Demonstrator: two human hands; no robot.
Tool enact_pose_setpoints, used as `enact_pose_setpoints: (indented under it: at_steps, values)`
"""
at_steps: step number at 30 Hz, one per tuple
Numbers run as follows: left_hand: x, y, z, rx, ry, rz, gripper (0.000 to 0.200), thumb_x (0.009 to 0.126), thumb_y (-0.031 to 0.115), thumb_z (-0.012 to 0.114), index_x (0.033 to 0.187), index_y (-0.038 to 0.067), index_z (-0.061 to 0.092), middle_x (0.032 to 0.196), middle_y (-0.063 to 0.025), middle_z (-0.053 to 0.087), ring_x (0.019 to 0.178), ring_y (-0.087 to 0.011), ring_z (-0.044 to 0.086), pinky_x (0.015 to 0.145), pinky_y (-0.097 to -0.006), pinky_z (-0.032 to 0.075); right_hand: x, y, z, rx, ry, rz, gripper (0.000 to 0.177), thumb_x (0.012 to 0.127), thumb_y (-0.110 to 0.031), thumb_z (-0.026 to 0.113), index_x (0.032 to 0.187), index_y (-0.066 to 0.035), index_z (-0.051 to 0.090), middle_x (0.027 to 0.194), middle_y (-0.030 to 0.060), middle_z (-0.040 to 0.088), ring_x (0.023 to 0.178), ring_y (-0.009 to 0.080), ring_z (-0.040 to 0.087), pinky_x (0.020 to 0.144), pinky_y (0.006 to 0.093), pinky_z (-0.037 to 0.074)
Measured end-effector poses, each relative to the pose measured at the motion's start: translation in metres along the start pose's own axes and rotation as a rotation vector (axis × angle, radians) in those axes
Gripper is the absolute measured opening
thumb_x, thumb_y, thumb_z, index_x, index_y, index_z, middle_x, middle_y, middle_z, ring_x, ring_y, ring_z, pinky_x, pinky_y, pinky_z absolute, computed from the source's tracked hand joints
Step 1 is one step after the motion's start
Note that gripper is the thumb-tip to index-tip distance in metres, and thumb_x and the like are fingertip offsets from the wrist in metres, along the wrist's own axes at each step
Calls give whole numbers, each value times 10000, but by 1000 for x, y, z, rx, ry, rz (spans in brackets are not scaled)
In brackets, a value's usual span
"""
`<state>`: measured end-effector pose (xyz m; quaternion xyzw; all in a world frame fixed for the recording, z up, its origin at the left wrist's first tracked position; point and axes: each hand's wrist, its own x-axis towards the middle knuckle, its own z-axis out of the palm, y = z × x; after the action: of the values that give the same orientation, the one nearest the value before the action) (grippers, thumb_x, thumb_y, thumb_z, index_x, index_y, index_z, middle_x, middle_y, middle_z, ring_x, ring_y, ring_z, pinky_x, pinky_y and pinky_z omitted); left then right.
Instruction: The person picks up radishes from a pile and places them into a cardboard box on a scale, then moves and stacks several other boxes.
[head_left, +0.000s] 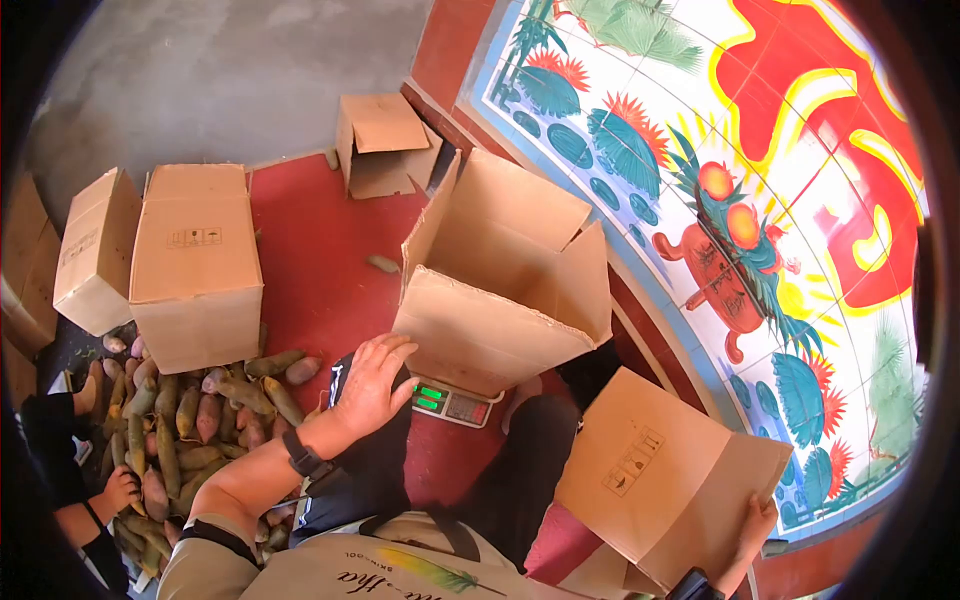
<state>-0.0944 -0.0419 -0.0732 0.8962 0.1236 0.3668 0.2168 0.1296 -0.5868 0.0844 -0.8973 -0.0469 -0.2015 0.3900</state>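
Facing a painted tile wall (760,260) at right, a heap of tubers (190,425) at near left, then an open box (490,322) at centre. Clamping the edge of a flapped carton (625,470) at near right with the right hand (757,525). Seeing a digital scale (452,404) under the open box. Holding the left hand (370,390) empty, with fingers slightly apart, beside that box's near left corner.

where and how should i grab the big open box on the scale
Probably by the left and right walls of the box, low down, one palm each, reaching in from your near side. Its open top has upright flaps that could bend, and it sits on the scale, so lift straight up.
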Motion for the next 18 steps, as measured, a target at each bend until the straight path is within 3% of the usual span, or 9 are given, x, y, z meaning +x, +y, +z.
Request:
enact_pose_setpoints:
  at_steps: [5, 7, 11, 13, 14, 15, 18]
  values:
    - [2, 8, 6, -89, 14, 7, 448, 729, 140, 643, 1133, 24, 487, 1160, -171, 488, 1114, -350, 434, 947, -441, 337, 0, -31, -26, -56, -50, -55, 181, 856, -57, 506, 976, 64, 565, 829, 67, 601, 688, 108, 517, 637, 246, 431]
    - [3, 16, 8, -132, -2, 26, 449, 731, 144, 643, 1135, 25, 486, 1165, -171, 486, 1120, -348, 433, 952, -437, 336, -3, -47, -37, 106, 37, -123, 182, 866, -86, 504, 971, 49, 568, 828, 54, 595, 712, 105, 509, 640, 244, 429]
    - [8, 36, 14, -249, -73, 94, 455, 736, 160, 644, 1142, 27, 486, 1184, -169, 478, 1132, -344, 429, 961, -425, 338, 2, -84, -69, 137, 181, -189, 198, 880, -102, 480, 1007, 28, 559, 842, 70, 590, 736, 139, 536, 655, 261, 445]
    - [11, 46, 17, -321, -113, 138, 488, 720, 167, 650, 1160, 39, 479, 1223, -174, 458, 1152, -352, 421, 969, -428, 346, 2, -111, -71, 346, 228, -165, 259, 912, -176, 482, 1065, 9, 578, 855, 43, 593, 709, 118, 532, 641, 256, 442]
    - [13, 51, 18, -356, -140, 156, 501, 720, 171, 652, 1171, 48, 471, 1234, -173, 446, 1151, -351, 421, 965, -429, 354, 4, -131, -79, 138, 414, -484, 322, 823, -254, 627, 859, 66, 630, 724, 200, 637, 610, 275, 579, 618, 372, 472]
    - [15, 56, 20, -377, -142, 184, 513, 725, 180, 660, 1178, 47, 461, 1229, -179, 446, 1150, -354, 421, 959, -427, 360, 4, -147, -76, 241, 445, -510, 297, 800, -227, 681, 829, 64, 626, 667, 153, 626, 547, 198, 517, 566, 330, 453]
    - [23, 69, 16, -390, -112, 218, 522, 728, 186, 671, 1182, 42, 456, 1238, -184, 434, 1150, -356, 420, 957, -423, 363, 4, -189, -67, 209, 621, -683, 293, 805, -231, 669, 824, 58, 624, 671, 159, 625, 557, 215, 530, 570, 343, 454]
